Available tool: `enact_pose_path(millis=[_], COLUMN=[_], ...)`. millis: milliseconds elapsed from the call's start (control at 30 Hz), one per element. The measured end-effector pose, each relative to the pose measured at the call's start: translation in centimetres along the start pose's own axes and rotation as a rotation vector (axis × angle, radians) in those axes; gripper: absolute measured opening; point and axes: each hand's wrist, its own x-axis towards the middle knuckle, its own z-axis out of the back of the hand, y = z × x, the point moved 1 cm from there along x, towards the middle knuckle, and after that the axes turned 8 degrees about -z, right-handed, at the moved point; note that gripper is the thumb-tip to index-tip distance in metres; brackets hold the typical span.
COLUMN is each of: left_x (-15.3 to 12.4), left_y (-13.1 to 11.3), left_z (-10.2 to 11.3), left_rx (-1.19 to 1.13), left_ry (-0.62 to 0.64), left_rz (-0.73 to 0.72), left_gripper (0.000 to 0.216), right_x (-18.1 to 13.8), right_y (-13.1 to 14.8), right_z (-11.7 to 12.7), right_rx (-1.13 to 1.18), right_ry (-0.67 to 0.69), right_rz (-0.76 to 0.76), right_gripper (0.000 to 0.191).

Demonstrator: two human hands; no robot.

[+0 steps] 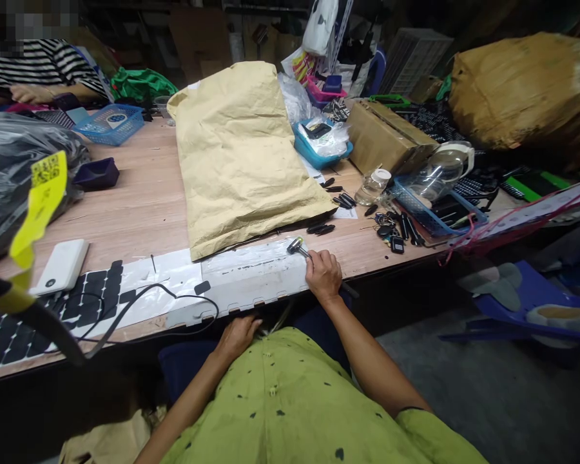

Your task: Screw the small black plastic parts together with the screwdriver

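Observation:
My right hand [323, 276] is closed around the handle of a small hammer [296, 246] at the table's front edge. The hammer's metal head points up and left, over a white sheet [265, 261], and a dark handle end shows below my palm. In my lap, just under the table edge, my left hand [238, 336] rests palm down with its fingers loosely laid out. I see nothing held in it, though its fingertips are partly in shadow. A large tan paper bag [244, 154] lies on the table in front of both hands.
Small black pieces [321, 228] lie beside the bag. To the right are a glass jar [373, 187], a blue basket [437, 222] and a cardboard box [384, 135]. A white power bank [62, 265] and looping black cable [159, 287] are left. Another person [33, 74] sits at back left.

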Motion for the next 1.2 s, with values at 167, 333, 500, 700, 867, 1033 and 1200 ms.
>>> enact_pose_path(millis=[167, 333, 500, 700, 867, 1033, 1200], left_x=[0.4, 2.5, 9.1, 14.1, 14.6, 15.6, 16.2], left_y=[-0.5, -5.1, -5.1, -2.7, -2.8, -3.1, -3.4], left_z=[0.2, 4.9, 9.8, 11.6, 12.2, 13.5, 13.4], left_rx=[-0.016, -0.286, 0.006, 0.323, 0.372, 0.353, 0.281], left_ry=[0.080, 0.174, -0.192, -0.308, -0.374, -0.496, -0.570], left_rz=[0.032, -0.158, -0.005, 0.161, 0.160, 0.192, 0.210], left_gripper=[0.035, 0.023, 0.029, 0.032, 0.044, 0.049, 0.038], right_x=[0.0, -0.1, -0.1, -0.2, -0.4, -0.5, -0.6], right_y=[0.0, 0.1, 0.3, 0.4, 0.4, 0.4, 0.5], right_z=[0.0, 0.0, 0.2, 0.2, 0.1, 0.1, 0.1], right_rx=[0.028, 0.024, 0.001, 0.005, 0.009, 0.025, 0.020], right_ry=[0.010, 0.002, 0.006, 0.003, -0.007, 0.005, -0.018], right_rz=[-0.005, -0.008, -0.003, 0.009, 0.012, 0.011, 0.009], right_gripper=[0.022, 0.022, 0.020, 0.019, 0.022, 0.024, 0.023])
